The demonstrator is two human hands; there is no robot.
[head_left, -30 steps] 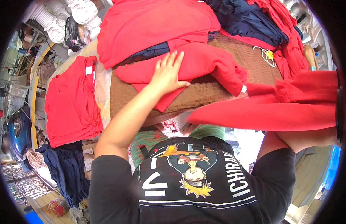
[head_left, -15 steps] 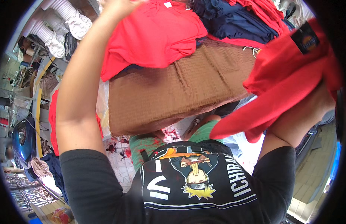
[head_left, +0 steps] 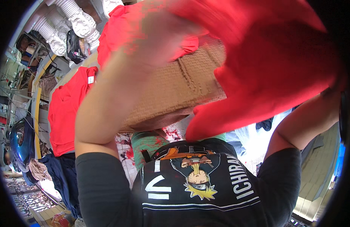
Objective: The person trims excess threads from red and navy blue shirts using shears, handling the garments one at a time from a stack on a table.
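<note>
Stacked red knit garments (head_left: 67,109) lie at the table's left edge. Left hand (head_left: 163,36), raised and blurred, seems closed on the lifted red cloth garment (head_left: 265,64), which hangs above the brown woven cover (head_left: 178,90); right hand is hidden behind it, grip unclear. Best hold both ends level and taut so the garment hangs free of creases.

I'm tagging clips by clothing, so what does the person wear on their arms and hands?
Both arms are bare from the upper arm down, below the short black sleeves of a T-shirt with a cartoon print and white lettering. The left hand is motion-blurred but appears gloveless. The right hand is hidden, and a dark band seems to circle its wrist.
</note>
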